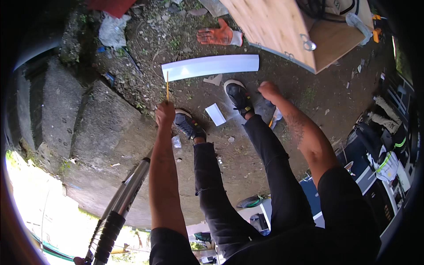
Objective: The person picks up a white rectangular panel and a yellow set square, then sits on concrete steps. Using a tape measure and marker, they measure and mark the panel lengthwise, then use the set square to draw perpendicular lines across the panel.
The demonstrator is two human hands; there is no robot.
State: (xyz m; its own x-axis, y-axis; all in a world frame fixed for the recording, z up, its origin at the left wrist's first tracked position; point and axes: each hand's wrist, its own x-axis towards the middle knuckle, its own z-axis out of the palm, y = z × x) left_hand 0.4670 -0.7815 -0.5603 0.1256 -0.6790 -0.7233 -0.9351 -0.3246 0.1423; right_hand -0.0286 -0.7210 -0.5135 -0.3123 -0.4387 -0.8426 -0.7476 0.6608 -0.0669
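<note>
My left hand is closed around a thin yellow strip, which points away from me. The strip's far tip overlaps the left end of a long white panel lying on the ground. Whether the two touch, I cannot tell. My right hand is a fist to the right of my right shoe; what it holds, if anything, is hidden. Between my shoes lies a small white rectangular piece. An elongated white and orange object rests on the dirt below my right hand.
An orange work glove lies beyond the panel. A wooden box holding dark cables stands at the far right. At left are concrete slabs and a telescopic ladder. Bags and gear sit at right.
</note>
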